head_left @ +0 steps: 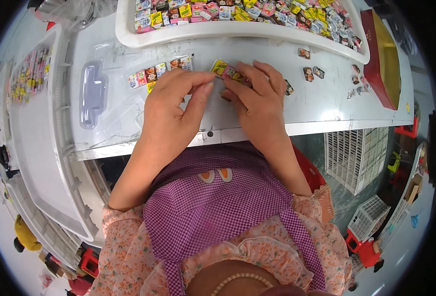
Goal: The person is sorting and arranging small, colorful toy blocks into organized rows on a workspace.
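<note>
The left hand [171, 101] has its thumb and forefinger at the left end of a short row [223, 69] of small packs; the right hand [260, 98] curls over its right part. Farther left lies a longer row [151, 74], then a clear case [92, 101]. Loose packs [308, 74] lie right. A white tub [228, 30] heaped with packs stands on the far side, a red box [376, 49] right of it.

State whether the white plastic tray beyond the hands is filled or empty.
Filled: small multicoloured rectangular packets cover the visible floor of the white plastic tray.
</note>
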`<state>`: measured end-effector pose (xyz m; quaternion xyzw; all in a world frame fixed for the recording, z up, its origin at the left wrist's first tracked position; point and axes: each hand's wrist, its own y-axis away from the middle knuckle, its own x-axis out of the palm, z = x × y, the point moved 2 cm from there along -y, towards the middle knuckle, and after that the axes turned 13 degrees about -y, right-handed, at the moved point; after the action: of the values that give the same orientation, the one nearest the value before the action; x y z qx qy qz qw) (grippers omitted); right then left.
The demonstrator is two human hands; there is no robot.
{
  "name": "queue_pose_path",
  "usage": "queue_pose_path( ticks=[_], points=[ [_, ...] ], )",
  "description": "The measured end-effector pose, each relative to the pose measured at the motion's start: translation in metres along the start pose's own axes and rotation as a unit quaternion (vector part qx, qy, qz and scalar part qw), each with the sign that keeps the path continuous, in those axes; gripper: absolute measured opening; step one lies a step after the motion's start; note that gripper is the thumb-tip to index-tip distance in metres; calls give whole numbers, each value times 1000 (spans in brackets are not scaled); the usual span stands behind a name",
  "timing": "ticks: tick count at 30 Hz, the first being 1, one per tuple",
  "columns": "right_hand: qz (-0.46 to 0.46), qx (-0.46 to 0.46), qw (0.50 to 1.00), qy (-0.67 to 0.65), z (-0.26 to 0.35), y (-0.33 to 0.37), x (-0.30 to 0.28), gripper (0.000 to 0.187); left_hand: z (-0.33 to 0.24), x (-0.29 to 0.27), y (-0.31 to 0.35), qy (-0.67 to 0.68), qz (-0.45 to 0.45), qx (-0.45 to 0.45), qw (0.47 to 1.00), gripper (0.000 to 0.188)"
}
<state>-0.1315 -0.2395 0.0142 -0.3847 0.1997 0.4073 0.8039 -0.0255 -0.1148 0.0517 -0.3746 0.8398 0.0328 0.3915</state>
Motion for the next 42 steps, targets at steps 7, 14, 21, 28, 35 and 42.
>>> queue_pose_path(
  ticks=[7, 14, 21, 28, 35, 42],
  points=[
    [-15, -2, 1000, 26, -1, 3, 0, 32, 1, -4, 0, -13, 10, -13, 1000, 12],
    [-23, -4, 999, -22, -10, 1, -11, 45, 8, 2, -3, -4, 31, -35, 999, 22],
    [98, 62, 991, 65, -5, 16, -46, 71, 7, 17, -12, -69, 81, -10, 994, 39],
    [119, 71, 990, 38, -11, 21, -42, 76, 14, 27, -30, -109, 119, 18, 987, 41],
    [83, 63, 994, -21, -23, 26, -43, 69, 15, 19, -36, 33, 176, -94, 979, 36],
    [64, 6, 998, 4, -31, 35, -39, 70, 27, 39, -36, 100, 123, -76, 984, 34]
  ],
)
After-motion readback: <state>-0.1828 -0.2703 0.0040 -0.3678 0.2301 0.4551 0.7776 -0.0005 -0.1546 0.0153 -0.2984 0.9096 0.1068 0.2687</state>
